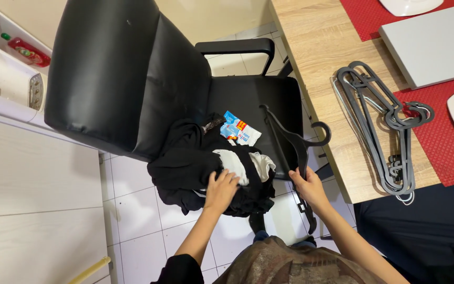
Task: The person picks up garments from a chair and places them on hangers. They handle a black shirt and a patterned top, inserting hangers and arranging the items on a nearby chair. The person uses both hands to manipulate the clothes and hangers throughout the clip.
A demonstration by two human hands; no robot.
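A pile of black clothes [190,168] with a white garment [243,164] in it lies on the seat of a black office chair [127,73]. My left hand [220,188] rests on the pile, fingers closed into the black cloth beside the white piece. My right hand [306,184] grips a black plastic hanger [290,139] that lies across the seat's right side, its hook [321,134] pointing towards the table. A small blue and white packet [240,129] sits on the seat behind the clothes.
A wooden table [321,63] stands at the right with a stack of grey hangers [384,126], red placemats [442,142], white plates and a grey board [432,42]. White cabinets [32,173] stand at the left. The floor is white tile.
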